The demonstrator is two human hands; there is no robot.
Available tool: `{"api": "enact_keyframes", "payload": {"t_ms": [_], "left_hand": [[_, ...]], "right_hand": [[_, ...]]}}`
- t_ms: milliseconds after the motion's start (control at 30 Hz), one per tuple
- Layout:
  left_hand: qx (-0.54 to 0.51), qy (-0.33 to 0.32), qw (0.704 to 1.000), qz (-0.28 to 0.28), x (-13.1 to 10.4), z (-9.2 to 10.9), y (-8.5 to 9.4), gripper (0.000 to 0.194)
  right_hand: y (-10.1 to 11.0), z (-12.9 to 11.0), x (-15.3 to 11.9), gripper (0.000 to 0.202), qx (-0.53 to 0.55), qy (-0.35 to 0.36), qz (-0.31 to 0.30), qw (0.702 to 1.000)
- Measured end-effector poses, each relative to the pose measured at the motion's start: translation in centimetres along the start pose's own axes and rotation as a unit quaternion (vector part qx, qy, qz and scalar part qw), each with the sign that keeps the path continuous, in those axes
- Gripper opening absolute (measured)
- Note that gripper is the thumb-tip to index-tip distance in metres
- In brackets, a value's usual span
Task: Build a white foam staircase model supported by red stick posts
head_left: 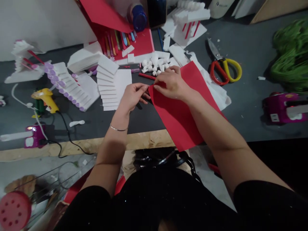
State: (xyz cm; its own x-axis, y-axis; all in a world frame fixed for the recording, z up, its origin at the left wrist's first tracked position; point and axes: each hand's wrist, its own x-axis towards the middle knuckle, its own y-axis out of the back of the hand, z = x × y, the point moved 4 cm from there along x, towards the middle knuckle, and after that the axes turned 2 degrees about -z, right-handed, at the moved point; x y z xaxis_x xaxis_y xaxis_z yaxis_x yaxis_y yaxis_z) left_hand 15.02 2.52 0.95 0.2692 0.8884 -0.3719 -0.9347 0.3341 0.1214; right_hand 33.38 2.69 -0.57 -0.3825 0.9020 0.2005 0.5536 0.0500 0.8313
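A red sheet of paper or thin foam (179, 123) lies slantwise across the table, its lower corner reaching over the wooden front edge. My right hand (169, 83) has its fingers closed on the sheet near its upper left corner, and the forearm crosses the sheet. At that same corner, my left hand (134, 95) pinches with thumb and forefinger; the other fingers are curled beneath. Just beyond my hands lies a thin red roll (146, 76), beside a heap of small white pieces (155, 62). Fanned white strips (107, 86) are left of my left hand.
Scissors with red and yellow handles (222, 64) lie to the right, near green string (292, 54). On the left are a yellow glue gun (47, 99) with a trailing cord and a stepped white piece with purple rolls (64, 85). A blue-capped jar (139, 18) is at the back.
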Motion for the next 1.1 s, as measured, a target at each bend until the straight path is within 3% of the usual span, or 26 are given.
{"api": "enact_keyframes", "payload": {"t_ms": [167, 467, 800, 1000, 1100], "left_hand": [[0.008, -0.011, 1.0, 0.008, 0.2, -0.1, 0.2, 0.022], [0.088, -0.047, 0.993, 0.055, -0.2, 0.5, 0.5, 0.007], [0.079, -0.064, 0.994, 0.041, 0.1, 0.5, 0.8, 0.025], [0.103, -0.054, 0.992, 0.054, -0.1, 0.8, 0.7, 0.007], [0.114, -0.051, 0.991, 0.058, 0.0, 0.8, 0.6, 0.008]], "right_hand": [[0.4, -0.4, 0.0, 0.031, 0.001, -0.008, -0.006, 1.0], [0.3, -1.0, 0.2, 0.031, -0.013, -0.005, -0.012, 1.0], [0.3, -1.0, 0.3, 0.033, -0.015, -0.019, -0.005, 1.0], [0.3, -1.2, 0.4, 0.033, -0.021, -0.019, -0.003, 1.0], [0.3, -1.2, 0.5, 0.032, -0.02, -0.019, -0.003, 1.0]]}}
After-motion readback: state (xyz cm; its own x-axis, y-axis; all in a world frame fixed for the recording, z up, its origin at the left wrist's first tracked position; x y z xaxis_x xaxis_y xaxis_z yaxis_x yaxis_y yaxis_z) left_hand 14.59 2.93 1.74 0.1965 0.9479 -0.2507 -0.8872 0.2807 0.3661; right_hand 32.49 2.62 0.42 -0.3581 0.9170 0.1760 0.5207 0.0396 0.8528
